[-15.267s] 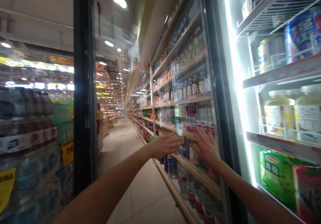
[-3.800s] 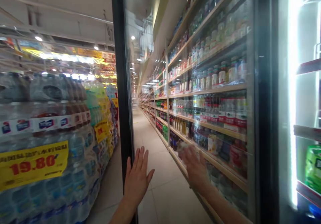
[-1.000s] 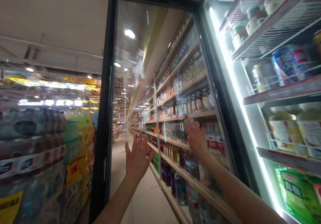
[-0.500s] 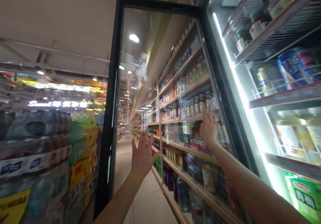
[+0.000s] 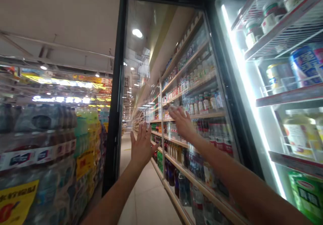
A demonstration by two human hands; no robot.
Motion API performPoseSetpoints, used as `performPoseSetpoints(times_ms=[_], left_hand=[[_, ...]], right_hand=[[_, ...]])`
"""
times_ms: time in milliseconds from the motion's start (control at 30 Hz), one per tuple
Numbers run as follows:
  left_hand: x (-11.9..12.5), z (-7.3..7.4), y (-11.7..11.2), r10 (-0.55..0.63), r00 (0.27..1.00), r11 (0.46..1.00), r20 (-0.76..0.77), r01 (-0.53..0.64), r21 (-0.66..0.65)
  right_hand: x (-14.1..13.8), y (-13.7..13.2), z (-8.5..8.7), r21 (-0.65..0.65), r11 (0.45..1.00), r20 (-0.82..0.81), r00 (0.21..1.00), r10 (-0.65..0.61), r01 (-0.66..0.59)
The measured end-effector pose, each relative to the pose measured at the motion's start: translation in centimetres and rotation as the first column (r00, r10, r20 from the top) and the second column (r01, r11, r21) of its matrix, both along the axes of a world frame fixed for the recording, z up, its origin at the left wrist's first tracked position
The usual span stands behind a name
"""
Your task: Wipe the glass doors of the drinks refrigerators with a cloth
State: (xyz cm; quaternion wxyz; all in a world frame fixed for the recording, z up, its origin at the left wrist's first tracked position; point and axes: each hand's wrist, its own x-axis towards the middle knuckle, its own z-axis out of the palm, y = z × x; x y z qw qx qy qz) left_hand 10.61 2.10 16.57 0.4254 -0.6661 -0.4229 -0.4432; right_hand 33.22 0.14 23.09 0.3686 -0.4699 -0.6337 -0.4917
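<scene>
A tall glass door (image 5: 141, 73) with a black frame stands swung out from a lit drinks fridge. My left hand (image 5: 142, 146) is raised at the lower part of the pane, fingers spread and palm towards the glass. Higher and to the right, my right hand (image 5: 183, 122) reaches to the pane, its fingers stretched out nearly flat. A pale patch shows at its fingertips; whether it is a thin cloth or a reflection I cannot tell. Through the glass, shelves of bottles (image 5: 199, 104) are visible.
On the right, the fridge shelves (image 5: 290, 95) carry bottles, cans and a green packet (image 5: 306, 191). Stacked packs of bottled drinks (image 5: 37, 151) stand at the left with yellow price signs (image 5: 19, 201). A tiled aisle floor (image 5: 146, 198) runs ahead behind the door.
My right hand has moved left and slightly up across the pane. My left hand stays at nearly the same spot. The view has shifted a little, so the door appears slightly higher and further right.
</scene>
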Motion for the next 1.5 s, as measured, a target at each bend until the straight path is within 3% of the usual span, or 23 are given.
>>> performPoseSetpoints(times_ms=[33, 100, 200, 267, 300, 367, 433, 500, 600, 633, 700, 767, 800, 967, 1033, 1133, 1200, 1267, 1333, 1367, 1500], left_hand=[[-0.2, 0.2, 0.0, 0.002, 1.0, 1.0, -0.003, -0.002, -0.001], [-0.8, 0.8, 0.0, 0.018, 1.0, 1.0, 0.019, -0.018, -0.003], [-1.7, 1.9, 0.0, 0.054, 0.996, 0.998, 0.07, -0.052, -0.017], [-2.0, 2.3, -0.2, 0.065, 0.995, 0.998, 0.072, -0.063, -0.028], [-2.2, 2.4, -0.2, 0.066, 0.996, 0.997, 0.064, -0.064, -0.031], [-2.5, 2.3, -0.4, 0.065, 0.996, 0.997, 0.053, -0.063, -0.034], [-2.9, 2.1, -0.5, 0.07, 0.996, 0.997, 0.046, -0.069, -0.038], [-3.4, 1.7, -0.5, 0.08, 0.996, 0.996, 0.039, -0.078, -0.038], [-4.2, 1.4, -0.3, 0.083, 0.996, 0.996, 0.011, -0.083, -0.027], [-4.6, 1.3, -0.3, 0.079, 0.997, 0.997, -0.007, -0.08, -0.02], [-5.6, 1.2, -0.4, 0.072, 0.997, 0.997, -0.042, -0.072, 0.002], [-6.9, 1.4, -0.6, 0.077, 0.996, 0.997, -0.043, -0.075, 0.036], [-7.7, 1.6, -0.7, 0.087, 0.996, 0.995, -0.022, -0.085, 0.054], [-11.4, 2.3, -1.0, 0.153, 0.987, 0.982, 0.056, -0.158, 0.1], [-12.6, 2.4, -1.1, 0.169, 0.984, 0.979, 0.055, -0.173, 0.103], [-14.2, 2.3, -1.2, 0.174, 0.984, 0.978, 0.049, -0.178, 0.109], [-15.0, 2.2, -1.3, 0.171, 0.984, 0.979, 0.045, -0.175, 0.108], [-15.6, 2.1, -1.5, 0.17, 0.984, 0.979, 0.051, -0.175, 0.102], [-15.9, 1.5, -1.8, 0.169, 0.984, 0.98, 0.048, -0.173, 0.098], [-16.0, 1.0, -2.0, 0.167, 0.985, 0.981, 0.037, -0.17, 0.096], [-16.3, -2.0, -2.5, 0.158, 0.986, 0.985, -0.05, -0.155, 0.074]], right_hand=[[-0.3, 0.0, 0.0, -0.033, 0.999, 0.106, 0.994, 0.028, -0.025], [-0.4, 0.1, 0.3, -0.016, 0.999, 0.108, 0.993, 0.035, -0.034], [-0.5, 0.3, 1.7, 0.118, 0.992, -0.257, 0.966, -0.013, 0.045], [-1.6, 0.6, 2.2, 0.132, 0.99, -0.319, 0.948, -0.009, 0.053], [-2.4, 0.7, 2.2, 0.113, 0.993, -0.255, 0.967, 0.002, 0.028], [-4.1, 0.9, 2.0, 0.026, 0.998, 0.04, 0.998, 0.054, -0.055], [-5.3, 0.9, 2.0, -0.048, 0.994, 0.252, 0.962, 0.103, -0.094], [-5.9, 0.9, 2.5, -0.014, 0.997, 0.148, 0.986, 0.079, -0.078], [-6.8, 1.2, 3.5, 0.086, 0.996, -0.195, 0.98, 0.029, -0.013], [-7.4, 1.3, 3.6, 0.086, 0.996, -0.183, 0.982, 0.04, -0.025], [-8.8, 1.7, 3.6, 0.028, 0.995, 0.054, 0.994, 0.097, -0.098], [-10.2, 1.9, 3.7, -0.049, 0.988, 0.311, 0.938, 0.156, -0.148], [-10.9, 2.0, 3.9, -0.058, 0.987, 0.35, 0.923, 0.161, -0.15], [-14.4, 2.4, 5.2, 0.044, 0.993, 0.017, 0.994, 0.112, -0.113], [-15.9, 2.4, 4.8, 0.008, 0.988, 0.126, 0.98, 0.155, -0.157], [-17.6, 2.3, 4.4, -0.095, 0.976, 0.389, 0.895, 0.22, -0.198], [-18.3, 2.1, 4.9, -0.091, 0.978, 0.374, 0.904, 0.208, -0.188], [-18.8, 2.1, 5.0, -0.038, 0.985, 0.22, 0.96, 0.173, -0.168], [-19.2, 2.3, 3.1, -0.03, 0.983, 0.18, 0.966, 0.184, -0.181], [-19.3, 2.3, 1.1, -0.052, 0.977, 0.228, 0.95, 0.212, -0.205], [-18.1, 2.1, -9.8, -0.173, 0.935, 0.478, 0.804, 0.354, -0.309]])
